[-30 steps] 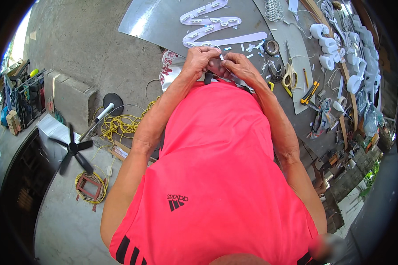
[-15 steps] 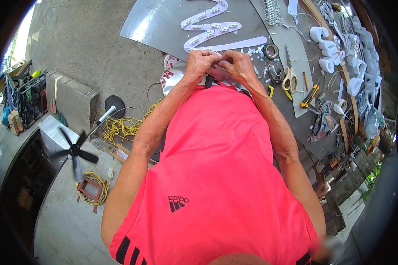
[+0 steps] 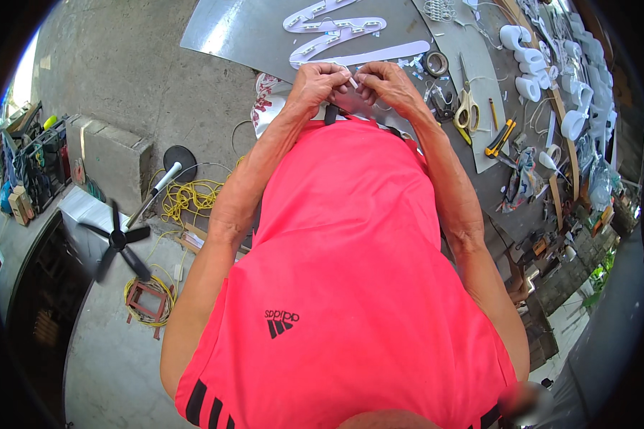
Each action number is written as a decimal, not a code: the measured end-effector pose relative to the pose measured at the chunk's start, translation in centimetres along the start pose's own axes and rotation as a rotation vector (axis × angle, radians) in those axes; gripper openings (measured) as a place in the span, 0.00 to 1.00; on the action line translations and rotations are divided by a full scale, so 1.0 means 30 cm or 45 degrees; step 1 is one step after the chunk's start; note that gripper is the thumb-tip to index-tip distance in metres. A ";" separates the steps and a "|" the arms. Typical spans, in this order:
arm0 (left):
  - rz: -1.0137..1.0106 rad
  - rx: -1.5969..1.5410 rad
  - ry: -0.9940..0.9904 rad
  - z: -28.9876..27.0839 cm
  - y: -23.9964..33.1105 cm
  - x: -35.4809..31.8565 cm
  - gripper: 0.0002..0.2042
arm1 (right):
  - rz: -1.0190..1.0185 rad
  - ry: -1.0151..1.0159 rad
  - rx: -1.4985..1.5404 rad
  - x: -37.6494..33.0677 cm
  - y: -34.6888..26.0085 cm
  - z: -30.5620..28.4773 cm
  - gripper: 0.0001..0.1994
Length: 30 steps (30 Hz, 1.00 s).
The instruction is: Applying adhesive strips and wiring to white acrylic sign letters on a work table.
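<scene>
Close together in front of my lap, both hands work at the near edge of a metal sheet (image 3: 225, 34). My left hand (image 3: 318, 87) is closed in a pinch, with a small white piece (image 3: 352, 81) sticking out from its fingertips. Just beside it, my right hand (image 3: 388, 84) is also pinched; what it grips, if anything, is too small to make out. Beyond them on the sheet lies a white zigzag strip (image 3: 397, 53) carrying several small light modules (image 3: 371, 27).
To the right lie a roll of dark tape (image 3: 435, 63), scissors (image 3: 467, 114), a yellow-black utility knife (image 3: 501, 139), a pencil (image 3: 494, 113) and white curled strips (image 3: 528, 89). At left are a standing fan (image 3: 118, 239), a concrete block (image 3: 111, 154) and a yellow cord (image 3: 189, 200).
My fingers have drawn slightly apart, and the small white piece now shows between them. The zigzag strip and metal sheet sit a little higher and further left in view.
</scene>
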<state>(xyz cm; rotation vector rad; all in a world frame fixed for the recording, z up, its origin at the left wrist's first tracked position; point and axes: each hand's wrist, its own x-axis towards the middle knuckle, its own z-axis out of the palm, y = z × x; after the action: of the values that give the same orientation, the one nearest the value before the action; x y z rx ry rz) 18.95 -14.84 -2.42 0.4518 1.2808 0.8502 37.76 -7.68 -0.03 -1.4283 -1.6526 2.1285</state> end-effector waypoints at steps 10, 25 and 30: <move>-0.212 -0.269 0.091 0.002 0.026 -0.012 0.09 | -0.422 0.432 -0.904 -0.119 -0.021 0.026 0.12; 0.730 0.824 0.470 0.026 0.048 -0.093 0.07 | -0.748 0.706 -0.656 -0.039 0.009 0.033 0.06; 1.165 1.221 0.494 -0.064 0.036 -0.030 0.20 | -0.376 0.431 -0.749 0.001 -0.023 -0.036 0.13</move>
<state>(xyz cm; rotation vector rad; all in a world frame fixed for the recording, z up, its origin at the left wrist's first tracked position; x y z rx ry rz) 16.75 -15.15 -1.57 1.7995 1.8340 1.0428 38.21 -6.62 0.52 -1.4396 -2.2637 1.2146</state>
